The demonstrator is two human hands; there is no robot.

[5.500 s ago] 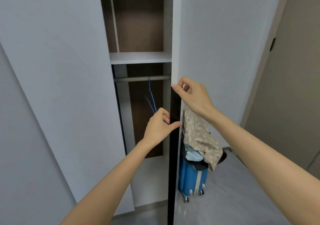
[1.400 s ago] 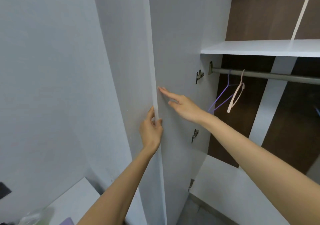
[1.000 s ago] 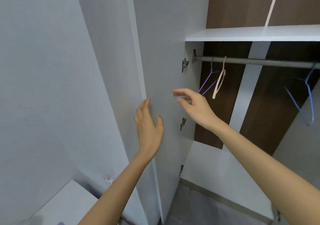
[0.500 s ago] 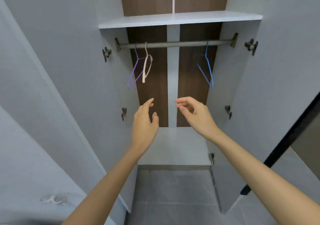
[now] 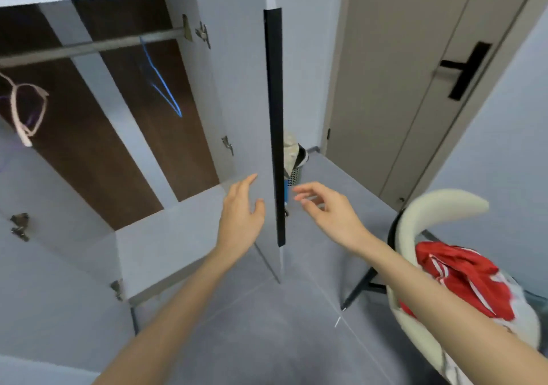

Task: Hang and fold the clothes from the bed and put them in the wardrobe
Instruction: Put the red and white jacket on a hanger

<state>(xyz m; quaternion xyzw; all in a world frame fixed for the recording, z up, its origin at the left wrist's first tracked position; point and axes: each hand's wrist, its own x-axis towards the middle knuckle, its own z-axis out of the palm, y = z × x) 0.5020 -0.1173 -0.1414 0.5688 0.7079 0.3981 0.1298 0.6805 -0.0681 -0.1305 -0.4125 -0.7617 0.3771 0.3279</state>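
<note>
The wardrobe (image 5: pixel 166 251) stands open at the left, its rail (image 5: pixel 89 47) carrying a blue hanger (image 5: pixel 161 85) and a pale pink hanger (image 5: pixel 26 109). The right door (image 5: pixel 246 94) juts toward me edge-on, with a black strip handle (image 5: pixel 275 124). My left hand (image 5: pixel 241 218) hovers empty with straight fingers just left of that edge. My right hand (image 5: pixel 329 212) floats on the other side, fingers loosely spread, holding nothing. A red garment (image 5: pixel 462 275) lies on a cream chair (image 5: pixel 415 236) at the lower right.
A beige room door (image 5: pixel 400 88) with a black handle (image 5: pixel 465 70) fills the upper right. Behind the wardrobe door a bag with clothes (image 5: pixel 293 159) sits on the grey tiled floor (image 5: pixel 267 325). The chair's black legs (image 5: pixel 358 290) reach onto the floor.
My view has swung right, from the wardrobe's middle to its right door and the chair. Both hands moved with it, staying empty and open.
</note>
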